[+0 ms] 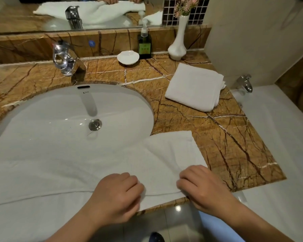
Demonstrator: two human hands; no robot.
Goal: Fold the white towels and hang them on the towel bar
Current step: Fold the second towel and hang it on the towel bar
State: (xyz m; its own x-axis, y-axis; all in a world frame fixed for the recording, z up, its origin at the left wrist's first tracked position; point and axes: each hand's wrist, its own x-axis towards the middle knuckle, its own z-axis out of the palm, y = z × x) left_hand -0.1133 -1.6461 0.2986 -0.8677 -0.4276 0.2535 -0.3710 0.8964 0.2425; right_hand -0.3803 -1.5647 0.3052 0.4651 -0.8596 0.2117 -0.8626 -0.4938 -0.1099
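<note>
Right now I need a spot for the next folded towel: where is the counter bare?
Bare marble lies right of the sink, between the folded towel and the spread towel, and behind it between faucet and soap dish. The back corner is crowded: soap bottle, vase.

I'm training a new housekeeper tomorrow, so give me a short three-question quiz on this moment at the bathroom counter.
1. True or false: the folded towel lies inside the sink.
2. Multiple choice: what stands between the soap dish and the vase? A) a cup B) the soap dispenser C) a candle
3. Fill in: the left hand and right hand both grip the spread towel at its ____ edge (near/far).

Key: 1 false, it lies on the counter, right of the sink; 2 B; 3 near.
</note>
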